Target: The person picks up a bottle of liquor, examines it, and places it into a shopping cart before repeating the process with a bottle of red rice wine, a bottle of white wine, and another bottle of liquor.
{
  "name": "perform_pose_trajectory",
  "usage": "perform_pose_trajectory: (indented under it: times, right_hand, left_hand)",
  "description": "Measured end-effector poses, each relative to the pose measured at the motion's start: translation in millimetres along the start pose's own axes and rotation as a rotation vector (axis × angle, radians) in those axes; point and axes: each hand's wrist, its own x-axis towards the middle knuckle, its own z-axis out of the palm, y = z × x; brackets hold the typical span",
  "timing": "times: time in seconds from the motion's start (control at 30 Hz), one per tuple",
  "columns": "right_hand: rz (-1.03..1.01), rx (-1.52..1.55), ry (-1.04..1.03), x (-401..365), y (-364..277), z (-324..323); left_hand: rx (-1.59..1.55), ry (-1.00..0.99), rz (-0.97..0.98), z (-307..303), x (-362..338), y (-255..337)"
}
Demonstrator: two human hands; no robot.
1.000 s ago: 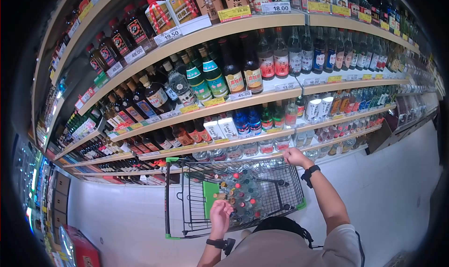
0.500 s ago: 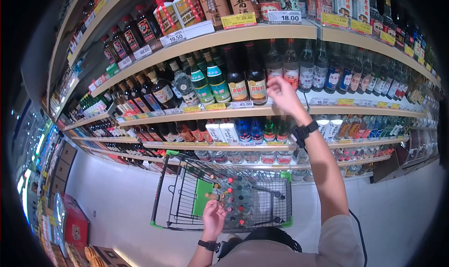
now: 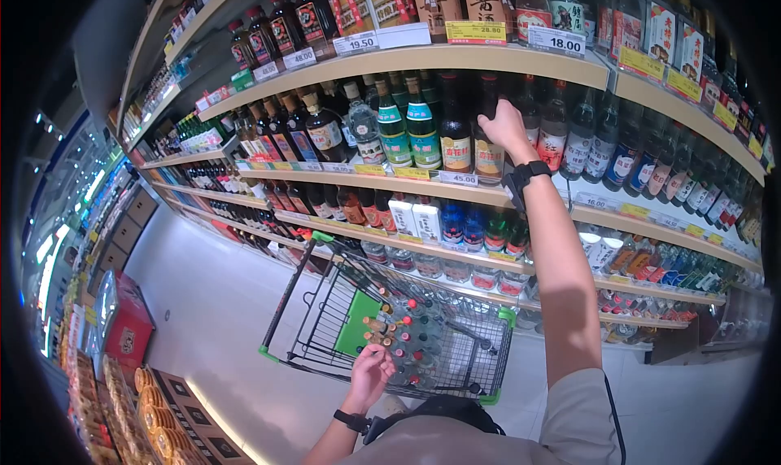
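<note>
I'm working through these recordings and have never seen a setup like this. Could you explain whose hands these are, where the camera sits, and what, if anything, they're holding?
There is no machine here: a person works with bare hands. One camera, worn on the head, looks forward and down, and its wide lens bends the shelves into curves.

The right hand reaches out to a dark bottle standing on a shelf among many others; whether the fingers have closed on it is hard to tell. The left hand is half curled, low beside the shopping cart, near the bottles gathered inside; I cannot tell whether it holds anything.
</note>
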Motion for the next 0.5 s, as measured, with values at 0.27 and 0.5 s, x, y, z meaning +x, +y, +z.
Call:
perform_pose_trajectory:
  times: [0.27, 0.5]
  right_hand:
    - [-0.072, 0.059, 0.043, -33, -12, -24]
    - [-0.359, 0.261, 0.135, -55, -9, -56]
  left_hand:
    - [-0.005, -0.047, 0.010, 12, 0, 3]
    - [0.004, -0.229, 0.022, 30, 10, -1]
